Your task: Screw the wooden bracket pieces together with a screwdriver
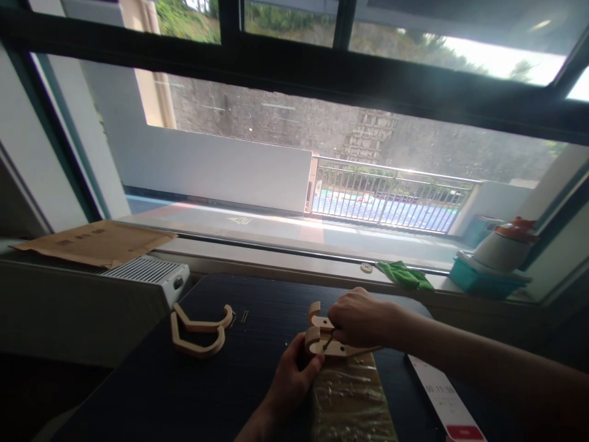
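Both hands meet over a dark table (151, 393) at a pair of stacked wooden hook-shaped pieces (316, 341). My left hand (289, 383) grips the lower end of the pieces from below, fingers curled. My right hand (361, 319) is closed over their top from the right. Under them lies a clear plastic bag (350, 399) with a yellowish sheen. Two more wooden hooks (197, 334) lie loose on the table to the left, with small metal pins (243, 316) beside them.
A white card with a red patch (448, 405) lies at the right of the table. On the window sill are a green cloth (405, 275), a small round object (367, 267) and a teal tub with a white container (494, 264). Cardboard (96, 242) rests on a white heater (147, 273) at left.
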### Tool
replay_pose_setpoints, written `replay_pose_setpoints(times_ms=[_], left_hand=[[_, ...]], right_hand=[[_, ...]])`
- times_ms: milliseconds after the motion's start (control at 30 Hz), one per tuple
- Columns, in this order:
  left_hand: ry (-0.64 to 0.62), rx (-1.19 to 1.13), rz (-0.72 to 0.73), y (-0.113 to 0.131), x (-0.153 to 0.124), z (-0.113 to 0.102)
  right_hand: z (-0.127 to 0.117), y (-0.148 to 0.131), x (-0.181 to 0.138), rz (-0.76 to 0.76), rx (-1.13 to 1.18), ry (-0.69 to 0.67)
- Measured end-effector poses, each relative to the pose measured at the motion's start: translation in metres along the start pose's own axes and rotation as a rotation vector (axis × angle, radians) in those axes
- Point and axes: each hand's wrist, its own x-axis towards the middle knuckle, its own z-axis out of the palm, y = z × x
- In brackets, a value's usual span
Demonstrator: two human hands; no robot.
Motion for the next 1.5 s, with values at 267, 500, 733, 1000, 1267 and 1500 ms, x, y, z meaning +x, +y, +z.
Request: replay_pose_setpoints(times_ms=[267, 500, 733, 1000, 1267, 1500], left_hand=[[-0.009, -0.027, -0.023, 0.0, -0.001, 0.001], [-0.004, -0.031, -0.015, -0.003, -0.001, 0.001], [-0.01, -0.026, -0.015, -0.005, 0.0, 0.001], [-0.011, 0.02, -0.033, -0.004, -0.001, 0.0], [-0.008, 0.003, -0.031, -0.001, -0.001, 0.001], [0.007, -0.01, -0.044, 0.0, -0.001, 0.002]], right_hand=[[-0.007, -0.011, 0.009, -0.14, 0.016, 0.024], [0.005, 0.004, 0.01, -0.029, 0.09, 0.036], [0.001, 0.006, -0.001, 0.009, 0.103, 0.047], [-0.003, -0.005, 0.007, -0.12, 0.105, 0.047], [0.013, 0.015, 0.006, 0.023, 0.166, 0.088], [-0.006, 0.004, -0.005, -0.004, 0.233, 0.024]])
